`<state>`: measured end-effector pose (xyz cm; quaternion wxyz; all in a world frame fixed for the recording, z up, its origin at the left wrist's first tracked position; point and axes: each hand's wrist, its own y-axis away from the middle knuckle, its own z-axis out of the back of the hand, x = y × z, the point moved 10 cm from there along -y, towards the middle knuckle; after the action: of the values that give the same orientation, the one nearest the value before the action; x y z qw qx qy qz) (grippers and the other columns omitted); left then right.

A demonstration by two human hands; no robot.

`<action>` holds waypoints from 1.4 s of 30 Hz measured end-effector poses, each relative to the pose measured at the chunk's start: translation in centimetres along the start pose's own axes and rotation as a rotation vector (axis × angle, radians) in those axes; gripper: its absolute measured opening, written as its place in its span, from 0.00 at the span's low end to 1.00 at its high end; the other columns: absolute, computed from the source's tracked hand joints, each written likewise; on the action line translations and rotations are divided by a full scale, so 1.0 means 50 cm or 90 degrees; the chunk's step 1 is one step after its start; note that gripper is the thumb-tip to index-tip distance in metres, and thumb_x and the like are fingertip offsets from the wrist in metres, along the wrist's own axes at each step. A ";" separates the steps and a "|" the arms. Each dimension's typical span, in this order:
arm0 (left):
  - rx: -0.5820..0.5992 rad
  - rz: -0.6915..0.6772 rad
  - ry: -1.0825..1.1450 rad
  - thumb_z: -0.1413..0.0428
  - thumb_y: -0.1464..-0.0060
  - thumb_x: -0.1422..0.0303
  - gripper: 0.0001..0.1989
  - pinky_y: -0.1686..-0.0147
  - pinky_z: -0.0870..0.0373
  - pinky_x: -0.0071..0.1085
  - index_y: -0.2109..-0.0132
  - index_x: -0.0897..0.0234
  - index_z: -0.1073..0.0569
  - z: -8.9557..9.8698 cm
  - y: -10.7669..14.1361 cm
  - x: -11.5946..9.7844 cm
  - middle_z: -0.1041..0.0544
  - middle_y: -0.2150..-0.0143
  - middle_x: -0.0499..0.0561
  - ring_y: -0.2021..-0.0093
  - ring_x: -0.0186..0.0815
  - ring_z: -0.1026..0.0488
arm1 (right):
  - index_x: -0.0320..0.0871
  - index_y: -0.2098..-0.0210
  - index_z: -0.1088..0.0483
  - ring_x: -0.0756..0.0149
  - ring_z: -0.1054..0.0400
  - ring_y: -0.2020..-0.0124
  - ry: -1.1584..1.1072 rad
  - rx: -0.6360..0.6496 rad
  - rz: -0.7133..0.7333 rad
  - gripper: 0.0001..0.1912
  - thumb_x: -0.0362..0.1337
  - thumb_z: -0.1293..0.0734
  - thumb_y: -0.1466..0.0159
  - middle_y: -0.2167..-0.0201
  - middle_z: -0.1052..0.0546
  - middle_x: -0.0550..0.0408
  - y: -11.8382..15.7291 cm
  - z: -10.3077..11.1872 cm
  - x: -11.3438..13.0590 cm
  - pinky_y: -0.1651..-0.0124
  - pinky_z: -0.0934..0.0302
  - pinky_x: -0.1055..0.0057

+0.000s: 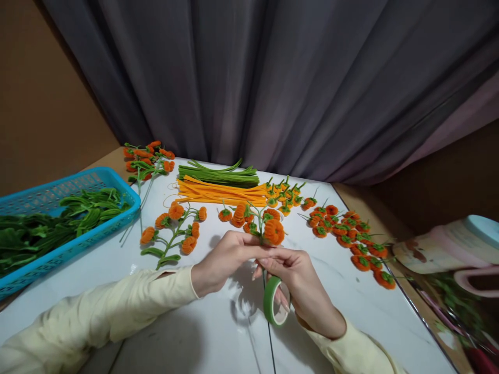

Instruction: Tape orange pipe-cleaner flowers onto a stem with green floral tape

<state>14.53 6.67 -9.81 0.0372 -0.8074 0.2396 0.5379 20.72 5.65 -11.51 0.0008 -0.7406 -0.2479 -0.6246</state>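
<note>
Above the middle of the table, my left hand (230,259) is closed on the stem of a branch of orange pipe-cleaner pumpkins (274,232). My right hand (298,278) meets it just below, its thumb and forefinger pinched at the same stem. A roll of green floral tape (268,304) hangs from my right hand, with fingers through its ring. The tape's free end at the stem is hidden by my fingers. Left of my hands lies another pumpkin branch (171,236) with green leaves.
A blue basket (134,200) of green leaves (97,208) stands left. Green (218,175) and yellow pipe cleaners (218,192) lie at the back. Loose orange pumpkins (345,236) spread right, near a cup (440,244). More branches (146,161) lie back left.
</note>
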 end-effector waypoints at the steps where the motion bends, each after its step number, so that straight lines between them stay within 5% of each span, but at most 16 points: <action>1: 0.012 -0.001 0.000 0.41 0.53 0.69 0.08 0.78 0.42 0.24 0.73 0.72 0.26 -0.002 -0.001 -0.001 0.30 0.78 0.48 0.80 0.26 0.37 | 0.36 0.79 0.26 0.78 0.47 0.95 0.007 -0.003 0.002 0.15 0.43 0.28 0.48 0.93 0.34 0.59 0.001 0.000 0.002 0.92 0.59 0.82; 11: 0.069 0.000 -0.051 0.41 0.53 0.68 0.13 0.76 0.43 0.24 0.79 0.69 0.32 0.000 -0.011 -0.006 0.32 0.81 0.46 0.80 0.26 0.38 | 0.34 0.72 0.22 0.78 0.42 0.93 0.053 0.127 -0.007 0.14 0.41 0.30 0.44 0.88 0.29 0.55 -0.010 -0.007 0.009 0.92 0.52 0.84; 17: 0.103 -0.059 -0.102 0.42 0.51 0.67 0.12 0.73 0.40 0.26 0.77 0.69 0.31 -0.013 -0.006 -0.031 0.31 0.83 0.45 0.79 0.28 0.36 | 0.35 0.68 0.23 0.77 0.37 0.90 0.007 0.242 -0.004 0.10 0.38 0.29 0.45 0.70 0.21 0.45 -0.021 -0.009 0.006 0.92 0.48 0.83; 21: 0.074 -0.034 -0.100 0.39 0.54 0.66 0.12 0.71 0.39 0.26 0.79 0.69 0.28 -0.009 -0.006 -0.024 0.30 0.83 0.46 0.78 0.29 0.36 | 0.34 0.70 0.26 0.76 0.38 0.90 -0.084 0.300 -0.022 0.15 0.41 0.27 0.49 0.76 0.22 0.48 -0.034 -0.021 -0.024 0.92 0.52 0.83; 26: 0.120 -0.007 -0.068 0.38 0.56 0.67 0.09 0.58 0.35 0.32 0.75 0.70 0.22 -0.028 -0.005 -0.008 0.23 0.75 0.52 0.66 0.37 0.28 | 0.36 0.75 0.32 0.75 0.37 0.88 -0.200 0.290 -0.074 0.17 0.40 0.24 0.57 0.85 0.27 0.56 -0.045 -0.033 -0.074 0.87 0.50 0.82; 36: 0.119 0.011 -0.065 0.37 0.57 0.62 0.12 0.55 0.35 0.34 0.74 0.70 0.21 -0.023 -0.007 0.012 0.22 0.76 0.54 0.65 0.40 0.26 | 0.38 0.88 0.36 0.77 0.44 0.90 -0.194 0.264 -0.103 0.10 0.33 0.30 0.58 0.92 0.33 0.58 -0.041 -0.035 -0.114 0.88 0.56 0.80; 42: 0.099 -0.005 -0.125 0.37 0.55 0.63 0.15 0.51 0.36 0.34 0.61 0.69 0.21 -0.002 -0.003 0.018 0.21 0.71 0.53 0.55 0.42 0.28 | 0.39 0.86 0.37 0.77 0.46 0.91 -0.203 0.194 -0.100 0.06 0.30 0.34 0.59 0.91 0.32 0.59 -0.048 -0.022 -0.129 0.89 0.59 0.81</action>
<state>14.97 6.46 -10.59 0.1252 -0.7463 0.2726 0.5942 18.20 5.07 -17.98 0.0250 -0.7996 -0.3934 -0.4531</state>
